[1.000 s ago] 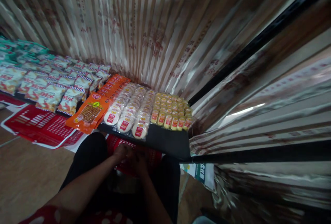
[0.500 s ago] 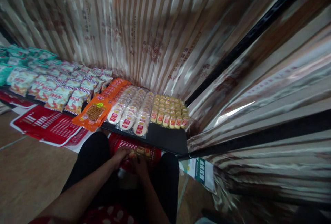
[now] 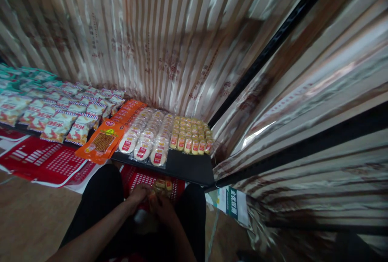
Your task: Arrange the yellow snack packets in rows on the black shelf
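Note:
My left hand (image 3: 140,193) and my right hand (image 3: 163,208) are close together between my knees, over a red plastic basket (image 3: 129,178). Their fingers are closed around a small yellow-wrapped snack, mostly hidden by the fingers and dim. More small gold-wrapped snacks (image 3: 163,184) lie in the basket just beyond my right hand. On the black shelf (image 3: 189,169) above, rows of similar yellow-wrapped snacks (image 3: 190,135) stand at the right end. Beside them are rows of round white crackers (image 3: 145,143) in clear wrap.
Orange snack packets (image 3: 104,139) overlap left of the crackers. White snack bags (image 3: 57,124) and green bags (image 3: 36,76) line the shelf farther left. Another red basket (image 3: 45,159) sits on the floor below. Striped sheeting (image 3: 169,32) hangs behind, with a black metal post (image 3: 257,62) at right.
The view has shifted, so the shelf appears slightly lower and farther left. Both hands stay together over the basket, a little lower in the picture, still around the small snack.

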`<control>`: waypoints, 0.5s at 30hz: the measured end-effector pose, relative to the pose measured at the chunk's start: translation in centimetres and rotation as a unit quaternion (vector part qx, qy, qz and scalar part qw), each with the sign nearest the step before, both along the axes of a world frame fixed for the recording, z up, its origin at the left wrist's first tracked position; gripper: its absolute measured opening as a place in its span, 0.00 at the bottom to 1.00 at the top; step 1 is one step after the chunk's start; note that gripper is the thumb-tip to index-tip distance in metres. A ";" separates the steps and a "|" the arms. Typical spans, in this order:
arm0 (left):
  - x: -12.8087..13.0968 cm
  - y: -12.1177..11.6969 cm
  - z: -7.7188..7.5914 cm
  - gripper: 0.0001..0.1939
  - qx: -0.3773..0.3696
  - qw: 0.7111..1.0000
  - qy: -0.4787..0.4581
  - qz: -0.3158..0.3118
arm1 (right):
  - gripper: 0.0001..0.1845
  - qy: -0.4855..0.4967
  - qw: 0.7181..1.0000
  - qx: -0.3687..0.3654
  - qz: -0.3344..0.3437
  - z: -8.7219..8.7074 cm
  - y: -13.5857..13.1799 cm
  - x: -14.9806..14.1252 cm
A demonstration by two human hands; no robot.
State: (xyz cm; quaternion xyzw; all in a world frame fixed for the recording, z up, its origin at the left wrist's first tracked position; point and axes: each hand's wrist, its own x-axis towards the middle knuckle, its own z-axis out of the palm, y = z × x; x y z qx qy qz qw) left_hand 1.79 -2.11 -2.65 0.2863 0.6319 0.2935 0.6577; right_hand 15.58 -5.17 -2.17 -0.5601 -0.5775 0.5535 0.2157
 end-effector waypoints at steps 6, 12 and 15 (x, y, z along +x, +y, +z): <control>1.2 0.1 1.1 0.04 0.004 1.000 0.010 0.013 | 0.20 -0.001 1.000 0.010 -0.002 1.4 -0.3 1.0; 1.8 -0.3 1.4 0.07 0.043 0.999 0.006 0.026 | 0.19 0.018 1.000 -0.012 0.018 2.1 -0.6 1.9; 2.1 -0.5 1.4 0.13 0.055 0.998 -0.003 0.039 | 0.20 0.045 0.999 -0.001 0.013 2.7 -0.4 2.5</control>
